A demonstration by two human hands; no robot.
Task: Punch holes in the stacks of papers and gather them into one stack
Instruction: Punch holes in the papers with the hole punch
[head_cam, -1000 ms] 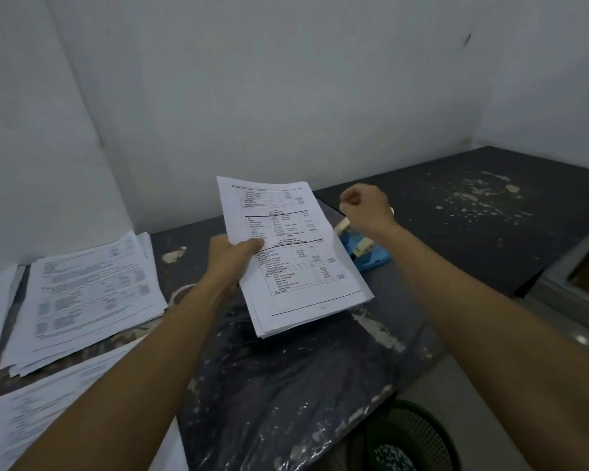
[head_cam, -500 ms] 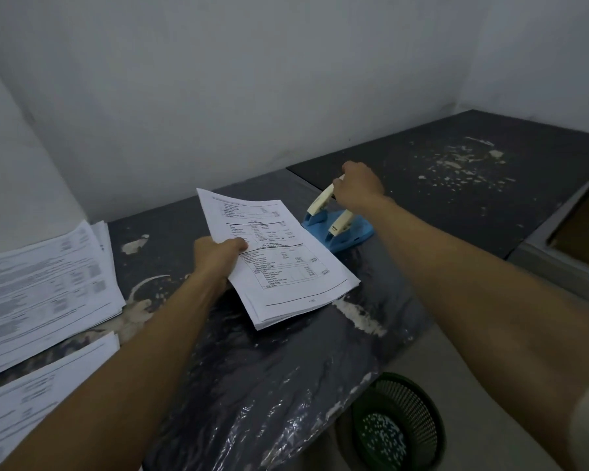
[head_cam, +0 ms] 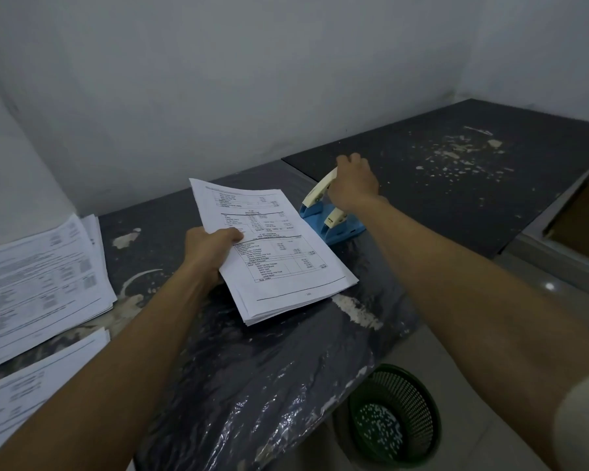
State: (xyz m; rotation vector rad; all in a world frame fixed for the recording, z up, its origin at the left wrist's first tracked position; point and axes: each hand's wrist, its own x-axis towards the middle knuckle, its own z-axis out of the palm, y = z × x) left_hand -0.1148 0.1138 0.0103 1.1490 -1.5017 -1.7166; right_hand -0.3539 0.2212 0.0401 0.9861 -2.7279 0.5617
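Two bare hands work at a dark table [head_cam: 490,185]. Small dark lettering on the hole punch [head_cam: 330,220] handle is too tiny to read, as are the printed tables on the stack of papers [head_cam: 272,253]. Left of the punch, the left hand [head_cam: 208,253] grips the stack, thumb on top, its right edge beside the blue base. Right hand [head_cam: 354,185] fingers curl around the cream lever. More paper stacks [head_cam: 38,280] lie far left; a green basket [head_cam: 395,423] sits below the punch.

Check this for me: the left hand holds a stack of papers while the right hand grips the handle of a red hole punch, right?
Not quite: the head view shows the hole punch is blue with a cream handle, not red. The left hand does hold the stack of papers, and the right hand grips the handle.
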